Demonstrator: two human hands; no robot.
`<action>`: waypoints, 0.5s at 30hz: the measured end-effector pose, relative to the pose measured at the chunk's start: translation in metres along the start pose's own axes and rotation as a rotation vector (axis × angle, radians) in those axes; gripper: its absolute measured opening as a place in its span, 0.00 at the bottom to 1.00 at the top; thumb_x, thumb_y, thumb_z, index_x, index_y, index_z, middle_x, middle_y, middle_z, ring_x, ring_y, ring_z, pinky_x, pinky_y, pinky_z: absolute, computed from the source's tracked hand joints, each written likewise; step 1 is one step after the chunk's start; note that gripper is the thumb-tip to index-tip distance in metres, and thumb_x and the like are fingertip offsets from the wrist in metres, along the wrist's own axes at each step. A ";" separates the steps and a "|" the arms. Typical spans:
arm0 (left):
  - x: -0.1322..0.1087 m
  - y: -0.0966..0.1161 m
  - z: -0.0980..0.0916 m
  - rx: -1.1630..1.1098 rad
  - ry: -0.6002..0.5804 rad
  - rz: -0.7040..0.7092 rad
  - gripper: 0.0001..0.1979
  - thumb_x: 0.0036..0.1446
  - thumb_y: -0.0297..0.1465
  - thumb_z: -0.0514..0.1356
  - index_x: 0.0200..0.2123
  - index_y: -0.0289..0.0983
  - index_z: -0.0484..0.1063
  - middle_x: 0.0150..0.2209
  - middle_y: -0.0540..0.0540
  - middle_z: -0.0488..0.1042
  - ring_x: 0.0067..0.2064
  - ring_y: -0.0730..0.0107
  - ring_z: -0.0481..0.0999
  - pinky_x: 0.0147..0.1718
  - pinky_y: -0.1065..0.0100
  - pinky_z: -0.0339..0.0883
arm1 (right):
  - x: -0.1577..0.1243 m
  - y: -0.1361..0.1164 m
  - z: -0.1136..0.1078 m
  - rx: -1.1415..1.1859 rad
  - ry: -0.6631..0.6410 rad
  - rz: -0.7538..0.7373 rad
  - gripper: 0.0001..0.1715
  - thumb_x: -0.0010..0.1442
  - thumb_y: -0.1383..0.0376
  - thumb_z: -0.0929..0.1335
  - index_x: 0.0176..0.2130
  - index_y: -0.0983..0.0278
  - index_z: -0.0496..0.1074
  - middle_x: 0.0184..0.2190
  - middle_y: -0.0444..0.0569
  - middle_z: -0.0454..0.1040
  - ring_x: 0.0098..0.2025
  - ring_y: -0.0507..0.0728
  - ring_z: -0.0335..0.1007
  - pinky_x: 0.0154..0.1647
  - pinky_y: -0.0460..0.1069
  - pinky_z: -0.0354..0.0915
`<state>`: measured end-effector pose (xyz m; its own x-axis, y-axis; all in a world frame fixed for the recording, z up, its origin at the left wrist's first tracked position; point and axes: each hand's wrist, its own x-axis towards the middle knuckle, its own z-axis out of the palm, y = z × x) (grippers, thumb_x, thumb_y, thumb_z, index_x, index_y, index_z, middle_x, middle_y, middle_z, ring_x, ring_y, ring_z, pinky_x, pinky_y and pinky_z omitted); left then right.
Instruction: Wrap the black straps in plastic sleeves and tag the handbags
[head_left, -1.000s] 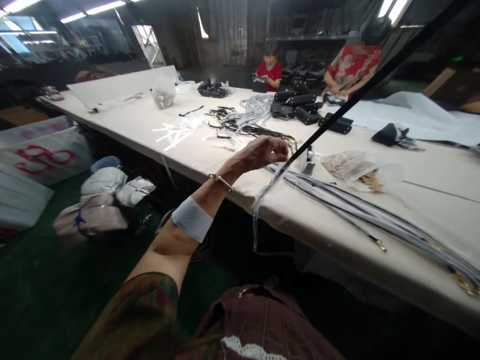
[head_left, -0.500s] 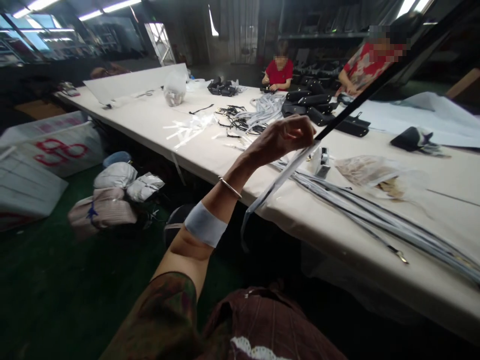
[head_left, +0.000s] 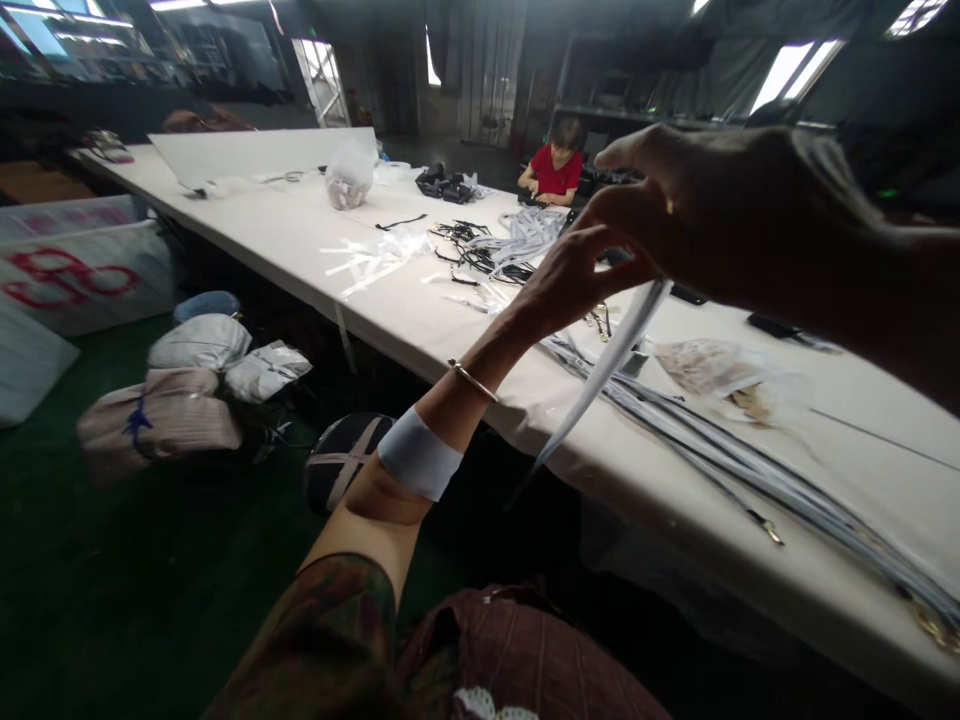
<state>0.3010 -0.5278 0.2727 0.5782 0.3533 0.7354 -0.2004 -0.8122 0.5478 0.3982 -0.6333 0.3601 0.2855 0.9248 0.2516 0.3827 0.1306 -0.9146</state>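
Here your left hand (head_left: 574, 272) pinches the top of the pale strip (head_left: 609, 362), which dangles across the near edge of the table (head_left: 289, 235), bundled straps (head_left: 697, 428) lying to its right, while your right hand (head_left: 720, 200) sits close, its grip impossible to tell.

We see one narrow, pale grey strip (head_left: 600, 376), flat and smooth; its upper end is held aloft over the bench (head_left: 277, 232); its length hangs slantwise, slightly bowed, crossing our view of the near long edge; its lower end, below that edge, blurs into shadow.
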 end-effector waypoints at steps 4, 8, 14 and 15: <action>0.002 -0.013 0.007 -0.080 0.219 -0.041 0.15 0.65 0.36 0.56 0.53 0.43 0.69 0.58 0.47 0.67 0.65 0.54 0.62 0.57 0.51 0.64 | -0.006 0.015 0.019 -0.416 0.100 -0.337 0.21 0.57 0.52 0.73 0.48 0.55 0.76 0.24 0.35 0.67 0.21 0.42 0.53 0.20 0.39 0.39; -0.009 -0.010 0.022 -0.281 0.252 -0.011 0.17 0.64 0.36 0.58 0.55 0.41 0.69 0.67 0.43 0.56 0.69 0.55 0.55 0.61 0.57 0.60 | -0.014 0.047 0.033 0.129 -0.003 -0.030 0.26 0.58 0.44 0.70 0.42 0.62 0.72 0.18 0.34 0.59 0.15 0.44 0.47 0.16 0.42 0.44; -0.107 -0.025 0.092 -0.795 -0.053 -0.399 0.49 0.54 0.41 0.67 0.70 0.48 0.40 0.68 0.36 0.54 0.64 0.51 0.64 0.55 0.55 0.66 | -0.041 0.099 -0.011 0.384 0.147 0.417 0.29 0.44 0.44 0.78 0.36 0.61 0.73 0.19 0.38 0.59 0.16 0.45 0.48 0.13 0.43 0.45; -0.136 -0.032 0.109 -0.819 -0.175 -0.500 0.56 0.47 0.40 0.72 0.70 0.48 0.40 0.66 0.36 0.59 0.60 0.50 0.68 0.53 0.56 0.68 | -0.045 0.110 -0.032 0.400 0.235 0.440 0.28 0.44 0.45 0.79 0.36 0.60 0.75 0.18 0.37 0.55 0.15 0.44 0.44 0.12 0.43 0.42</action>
<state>0.3148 -0.6002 0.1123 0.8420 0.4420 0.3093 -0.3495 0.0100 0.9369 0.4555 -0.6719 0.2582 0.5436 0.8252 -0.1536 -0.1587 -0.0787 -0.9842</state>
